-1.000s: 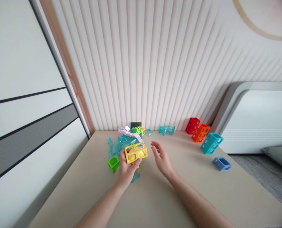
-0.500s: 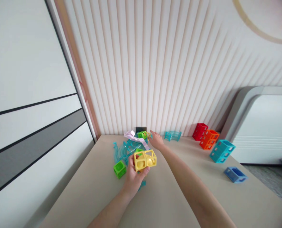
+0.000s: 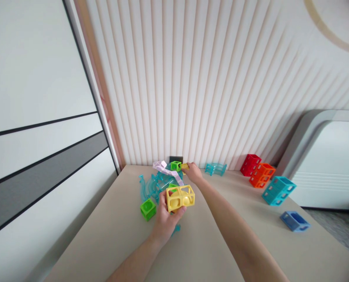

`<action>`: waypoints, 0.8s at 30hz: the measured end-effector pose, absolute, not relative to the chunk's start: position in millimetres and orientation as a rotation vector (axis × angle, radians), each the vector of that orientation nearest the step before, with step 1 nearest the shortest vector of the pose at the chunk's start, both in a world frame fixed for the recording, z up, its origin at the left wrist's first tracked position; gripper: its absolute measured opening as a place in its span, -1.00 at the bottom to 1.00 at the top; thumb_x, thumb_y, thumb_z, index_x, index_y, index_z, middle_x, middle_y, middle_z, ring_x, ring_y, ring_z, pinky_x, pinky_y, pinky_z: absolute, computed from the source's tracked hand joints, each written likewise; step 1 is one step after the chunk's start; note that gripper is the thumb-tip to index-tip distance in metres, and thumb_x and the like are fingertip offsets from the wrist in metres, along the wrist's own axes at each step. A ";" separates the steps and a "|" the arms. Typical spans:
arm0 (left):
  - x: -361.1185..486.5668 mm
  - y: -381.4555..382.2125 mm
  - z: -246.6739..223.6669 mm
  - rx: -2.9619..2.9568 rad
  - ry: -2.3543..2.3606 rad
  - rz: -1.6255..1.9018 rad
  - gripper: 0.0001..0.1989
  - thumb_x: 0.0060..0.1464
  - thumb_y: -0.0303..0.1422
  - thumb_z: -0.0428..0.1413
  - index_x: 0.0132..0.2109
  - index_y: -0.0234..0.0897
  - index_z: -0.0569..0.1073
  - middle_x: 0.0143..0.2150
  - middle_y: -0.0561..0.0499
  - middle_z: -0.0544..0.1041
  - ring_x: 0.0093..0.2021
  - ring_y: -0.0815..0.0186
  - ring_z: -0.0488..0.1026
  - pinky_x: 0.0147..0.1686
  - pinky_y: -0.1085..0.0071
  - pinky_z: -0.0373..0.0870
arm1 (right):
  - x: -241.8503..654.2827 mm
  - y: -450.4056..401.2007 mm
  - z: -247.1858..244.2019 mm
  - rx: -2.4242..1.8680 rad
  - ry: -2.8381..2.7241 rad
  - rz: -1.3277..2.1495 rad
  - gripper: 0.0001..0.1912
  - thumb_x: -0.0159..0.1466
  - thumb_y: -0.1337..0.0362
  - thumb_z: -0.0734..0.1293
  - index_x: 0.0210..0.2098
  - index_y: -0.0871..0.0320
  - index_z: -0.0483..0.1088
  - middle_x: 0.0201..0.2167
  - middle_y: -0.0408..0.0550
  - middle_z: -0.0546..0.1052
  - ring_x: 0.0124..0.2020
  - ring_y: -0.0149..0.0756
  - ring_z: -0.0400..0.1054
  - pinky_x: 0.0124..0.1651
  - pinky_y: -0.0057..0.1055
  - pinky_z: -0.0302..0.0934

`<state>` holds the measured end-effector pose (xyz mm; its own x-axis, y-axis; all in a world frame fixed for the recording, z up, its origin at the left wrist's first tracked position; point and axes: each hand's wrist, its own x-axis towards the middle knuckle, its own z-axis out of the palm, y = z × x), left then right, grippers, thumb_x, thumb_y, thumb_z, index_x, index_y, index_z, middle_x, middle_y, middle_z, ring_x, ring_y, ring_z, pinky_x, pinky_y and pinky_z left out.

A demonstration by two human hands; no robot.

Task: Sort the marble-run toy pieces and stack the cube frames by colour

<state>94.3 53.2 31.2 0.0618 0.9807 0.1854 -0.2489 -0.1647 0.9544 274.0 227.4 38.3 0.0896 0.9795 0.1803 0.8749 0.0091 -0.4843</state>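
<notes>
My left hand is closed round a pair of joined yellow cube blocks, lifted over the near part of the pile. At the back of the table, my right hand grips another yellow block, partly hidden by the fingers. Just left of that block sits a green cube block. Clear teal track pieces lie heaped beyond my left hand, with a pale purple zigzag strip across them. One more green cube block rests left of my left hand.
Along the right stand a red block stack, an orange one and a teal one. A blue block lies nearer. Curved teal track and a small black object are by the ribbed wall.
My right hand has closed on the yellow block at the back, its fingers now drawn in round it. The left hand still holds the joined yellow blocks. The view has shifted slightly.
</notes>
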 end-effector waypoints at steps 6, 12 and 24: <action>92.6 53.3 35.8 1.165 0.890 1.378 -0.41 -0.08 -0.20 0.37 0.02 -0.14 0.27 -0.05 -0.05 0.57 -0.10 0.14 0.59 -0.15 0.27 0.56 | 272.5 221.0 33.6 -1.695 -1.676 0.353 -0.64 0.22 0.31 0.36 0.02 0.17 0.50 -0.09 0.05 0.53 -0.11 -0.18 0.45 0.01 -0.37 0.23; 92.3 53.0 37.5 1.156 0.880 1.380 -0.41 -0.09 -0.23 0.38 0.03 -0.15 0.27 -0.03 -0.07 0.57 -0.09 0.15 0.60 -0.15 0.27 0.56 | 271.7 212.3 26.3 -1.465 -1.403 0.505 -0.57 0.19 0.24 0.36 0.05 0.17 0.49 -0.27 -0.04 0.51 -0.20 -0.18 0.43 -0.05 -0.23 0.37; 92.1 53.8 41.3 1.113 0.905 1.400 -0.39 -0.08 -0.16 0.37 0.03 -0.14 0.25 0.02 -0.08 0.56 -0.09 0.17 0.60 -0.23 0.35 0.57 | 271.8 169.7 42.7 -0.980 -0.886 0.867 -0.55 0.08 -0.13 0.46 -0.31 0.07 0.33 -0.42 -0.18 0.46 -0.37 -0.30 0.45 -0.33 -0.32 0.46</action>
<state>92.1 53.8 41.3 0.0181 0.9898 0.1415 -0.2778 -0.1309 0.9517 271.8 169.7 42.7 0.3789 0.8997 0.2166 -0.1978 0.3074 -0.9308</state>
